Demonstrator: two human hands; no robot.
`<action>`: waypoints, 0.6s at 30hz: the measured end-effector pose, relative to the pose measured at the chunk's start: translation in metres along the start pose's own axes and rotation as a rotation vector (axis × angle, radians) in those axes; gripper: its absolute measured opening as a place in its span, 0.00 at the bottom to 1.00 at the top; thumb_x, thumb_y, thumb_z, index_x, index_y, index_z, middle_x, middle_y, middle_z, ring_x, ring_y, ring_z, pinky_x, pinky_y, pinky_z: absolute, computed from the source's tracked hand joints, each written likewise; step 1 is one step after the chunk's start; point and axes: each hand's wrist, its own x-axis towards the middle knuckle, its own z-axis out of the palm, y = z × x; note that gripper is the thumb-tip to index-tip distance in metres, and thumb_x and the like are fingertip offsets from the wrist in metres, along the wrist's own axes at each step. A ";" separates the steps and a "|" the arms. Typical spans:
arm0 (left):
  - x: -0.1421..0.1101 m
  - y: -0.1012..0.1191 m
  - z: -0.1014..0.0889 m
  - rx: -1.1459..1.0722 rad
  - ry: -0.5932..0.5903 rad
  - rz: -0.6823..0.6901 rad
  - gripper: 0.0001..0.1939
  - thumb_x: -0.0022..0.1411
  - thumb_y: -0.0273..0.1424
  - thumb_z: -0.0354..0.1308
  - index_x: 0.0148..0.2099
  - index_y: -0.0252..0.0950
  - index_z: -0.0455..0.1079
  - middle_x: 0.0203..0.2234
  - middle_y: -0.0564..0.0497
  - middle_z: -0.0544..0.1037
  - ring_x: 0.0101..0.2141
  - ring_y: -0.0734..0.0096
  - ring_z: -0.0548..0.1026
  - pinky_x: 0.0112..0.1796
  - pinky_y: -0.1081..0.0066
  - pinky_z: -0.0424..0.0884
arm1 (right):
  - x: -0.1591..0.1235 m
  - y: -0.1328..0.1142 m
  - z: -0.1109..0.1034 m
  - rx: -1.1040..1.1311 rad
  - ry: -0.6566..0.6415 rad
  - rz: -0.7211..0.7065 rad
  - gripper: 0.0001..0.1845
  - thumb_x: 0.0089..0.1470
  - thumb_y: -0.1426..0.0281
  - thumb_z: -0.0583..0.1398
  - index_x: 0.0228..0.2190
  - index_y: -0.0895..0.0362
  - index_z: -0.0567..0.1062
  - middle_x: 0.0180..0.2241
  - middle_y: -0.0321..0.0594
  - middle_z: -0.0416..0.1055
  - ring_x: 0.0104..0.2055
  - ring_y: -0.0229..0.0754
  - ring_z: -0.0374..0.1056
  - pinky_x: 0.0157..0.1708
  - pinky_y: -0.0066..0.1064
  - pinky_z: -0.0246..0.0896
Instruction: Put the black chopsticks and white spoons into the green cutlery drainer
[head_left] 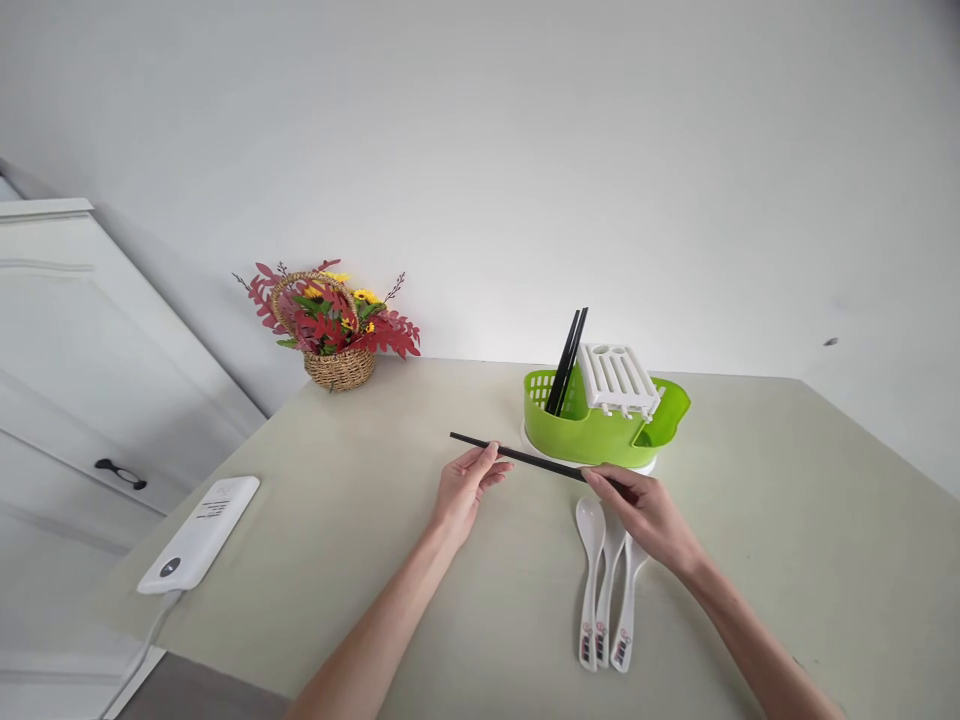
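Observation:
Between my two hands a black chopstick (541, 461) is held nearly level above the table; whether it is one or a pair pressed together I cannot tell. My left hand (469, 482) pinches it near its thin end, and my right hand (637, 508) grips the thicker end. Just behind it stands a green cutlery holder (585, 435) with a white slotted rack (619, 380) on top. Black chopsticks (568, 365) lean upright in its left compartment. Under my right hand lie three white spoons (590, 570), side by side, the right ones partly covered by the hand.
A wicker basket (341, 370) with red leaves and yellow flowers stands at the table's back left. Near the left edge lies a white power bank (199, 535) with a cable. A white cabinet (67, 350) is beyond that edge, and a wall (525, 180) runs behind.

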 end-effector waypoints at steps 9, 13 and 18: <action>0.000 0.002 0.002 0.017 0.010 0.001 0.22 0.52 0.45 0.76 0.40 0.33 0.82 0.34 0.48 0.83 0.32 0.72 0.82 0.33 0.75 0.74 | 0.000 0.003 0.000 0.028 0.001 0.023 0.26 0.62 0.47 0.59 0.43 0.55 0.84 0.35 0.41 0.79 0.39 0.49 0.73 0.37 0.35 0.70; -0.001 0.004 0.002 0.004 0.046 0.022 0.22 0.51 0.45 0.76 0.39 0.33 0.81 0.33 0.48 0.82 0.31 0.73 0.80 0.33 0.76 0.73 | -0.001 0.002 0.001 0.071 0.033 0.048 0.27 0.60 0.47 0.61 0.46 0.55 0.82 0.33 0.41 0.78 0.33 0.44 0.70 0.30 0.33 0.67; -0.002 0.005 0.000 -0.037 0.098 0.046 0.21 0.50 0.44 0.77 0.39 0.34 0.81 0.32 0.50 0.81 0.32 0.73 0.80 0.34 0.76 0.74 | 0.000 0.000 0.002 0.162 0.091 0.064 0.29 0.58 0.44 0.62 0.42 0.57 0.80 0.22 0.35 0.69 0.23 0.37 0.60 0.21 0.30 0.58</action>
